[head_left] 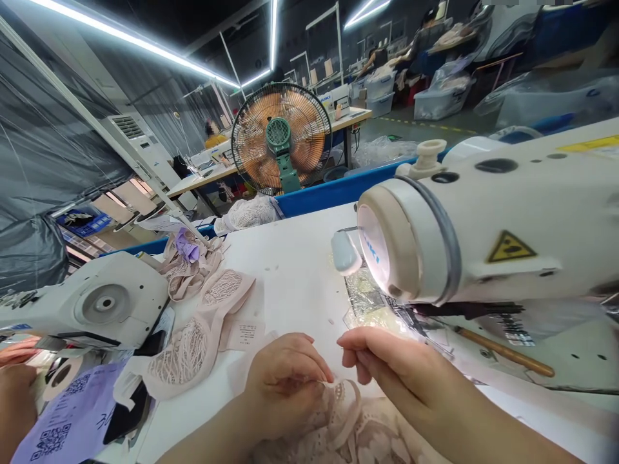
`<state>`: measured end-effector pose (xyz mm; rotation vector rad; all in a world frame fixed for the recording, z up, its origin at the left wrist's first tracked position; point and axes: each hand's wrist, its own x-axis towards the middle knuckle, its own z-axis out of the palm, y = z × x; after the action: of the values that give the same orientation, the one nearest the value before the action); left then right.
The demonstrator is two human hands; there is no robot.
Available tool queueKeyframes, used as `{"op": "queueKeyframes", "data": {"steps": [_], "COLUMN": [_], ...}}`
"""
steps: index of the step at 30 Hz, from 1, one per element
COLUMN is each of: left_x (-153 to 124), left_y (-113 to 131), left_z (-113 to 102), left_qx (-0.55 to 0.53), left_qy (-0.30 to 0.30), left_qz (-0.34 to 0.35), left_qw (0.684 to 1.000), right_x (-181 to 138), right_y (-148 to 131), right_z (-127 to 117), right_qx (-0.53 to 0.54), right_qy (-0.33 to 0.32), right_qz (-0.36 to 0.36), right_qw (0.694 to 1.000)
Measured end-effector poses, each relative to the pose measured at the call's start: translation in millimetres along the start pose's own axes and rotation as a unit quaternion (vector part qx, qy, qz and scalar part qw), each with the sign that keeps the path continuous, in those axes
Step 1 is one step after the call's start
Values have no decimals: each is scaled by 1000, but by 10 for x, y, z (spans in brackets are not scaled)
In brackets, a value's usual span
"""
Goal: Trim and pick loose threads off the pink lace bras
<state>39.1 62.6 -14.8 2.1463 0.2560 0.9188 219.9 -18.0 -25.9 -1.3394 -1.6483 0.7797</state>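
My left hand [287, 377] is closed in a pinch on the edge of a beige lace garment [374, 428], which lies bunched below my hands with a narrow band looping up from it. Just to the right, my right hand [396, 367] has its thumb and fingertips pressed together above the garment; whatever it may hold is too small to make out. A beige bra with lace cups [181, 354] is spread on the white table [300, 283] to the left, beside a small printed label [244, 335].
A large sewing machine head [507, 212] overhangs the right side, with a wooden-handled tool [505, 351] beneath. At left stand another machine [106, 299], a purple QR-code sheet [72, 412] and a co-worker's hand [17, 386]. A fan [279, 135] stands beyond the table.
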Motion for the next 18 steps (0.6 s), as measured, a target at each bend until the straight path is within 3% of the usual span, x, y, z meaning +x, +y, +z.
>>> {"op": "queueKeyframes", "data": {"steps": [5, 13, 18], "left_x": [-7, 0, -9], "left_y": [-10, -26, -60], "left_z": [-48, -25, -41], "left_qx": [-49, -86, -113], "left_qy": [-25, -26, -38], "left_qz": [2, 2, -11], "left_qw": [998, 996, 993], "right_x": [-60, -61, -48], "right_y": [-11, -36, -57], "right_z": [-3, 140, 187], "right_qx": [16, -117, -127], "right_qy": [11, 34, 52], "right_qz": [-59, -163, -192], "right_qw": [998, 979, 972]}}
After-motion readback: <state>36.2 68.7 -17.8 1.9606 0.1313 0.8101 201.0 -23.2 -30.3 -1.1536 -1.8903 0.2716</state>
